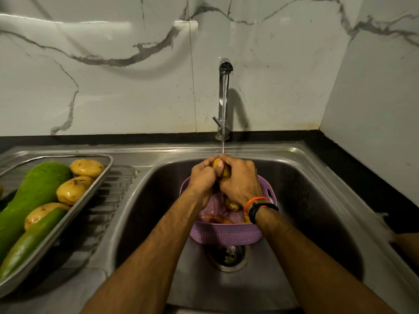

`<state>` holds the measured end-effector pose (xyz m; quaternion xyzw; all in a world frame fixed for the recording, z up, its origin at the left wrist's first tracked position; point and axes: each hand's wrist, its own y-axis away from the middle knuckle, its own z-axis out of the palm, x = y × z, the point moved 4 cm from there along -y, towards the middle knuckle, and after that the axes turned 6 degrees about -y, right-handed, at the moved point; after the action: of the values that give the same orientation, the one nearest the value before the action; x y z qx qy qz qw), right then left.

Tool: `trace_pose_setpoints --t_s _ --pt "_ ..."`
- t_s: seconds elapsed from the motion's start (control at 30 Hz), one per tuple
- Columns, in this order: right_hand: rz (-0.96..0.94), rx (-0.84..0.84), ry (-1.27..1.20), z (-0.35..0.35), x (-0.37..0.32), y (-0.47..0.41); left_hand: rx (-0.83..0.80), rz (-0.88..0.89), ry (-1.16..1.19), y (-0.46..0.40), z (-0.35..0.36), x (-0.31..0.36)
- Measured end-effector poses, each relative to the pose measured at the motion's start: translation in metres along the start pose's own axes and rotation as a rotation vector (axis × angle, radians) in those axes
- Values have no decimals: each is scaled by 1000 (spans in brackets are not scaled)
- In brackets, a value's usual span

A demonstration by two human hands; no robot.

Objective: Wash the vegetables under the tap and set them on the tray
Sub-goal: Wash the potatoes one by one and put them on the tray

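Observation:
Under the running tap point(225, 69), my left hand point(203, 177) and my right hand point(240, 180) together grip a yellow potato point(223, 169), with water falling on it. Below my hands a purple basket point(226, 235) stands in the sink and holds more vegetables, among them another potato point(231, 204). The steel tray point(99, 177) on the draining board at the left carries a large green gourd point(29, 200), a second long green vegetable point(31, 241) and three washed potatoes point(87, 168).
The steel sink point(306, 200) has an open drain point(227, 256) just in front of the basket. A black counter edge runs behind and along the right. A marble-patterned wall stands behind the tap, and a white side wall closes the right.

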<state>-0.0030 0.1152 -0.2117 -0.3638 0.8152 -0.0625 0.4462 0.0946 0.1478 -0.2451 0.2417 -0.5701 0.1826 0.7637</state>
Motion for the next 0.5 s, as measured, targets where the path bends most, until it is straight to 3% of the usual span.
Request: trace_pose_setpoints --t_s 0.2,0.33,0.5 --pt "59 -132 19 5 1 0 -8 -15 -10 3 -1 1" --pt "11 -58 -2 1 -3 0 10 4 14 3 -3 5" --pt "63 -109 -39 2 0 1 -102 -28 -4 4 1 2"
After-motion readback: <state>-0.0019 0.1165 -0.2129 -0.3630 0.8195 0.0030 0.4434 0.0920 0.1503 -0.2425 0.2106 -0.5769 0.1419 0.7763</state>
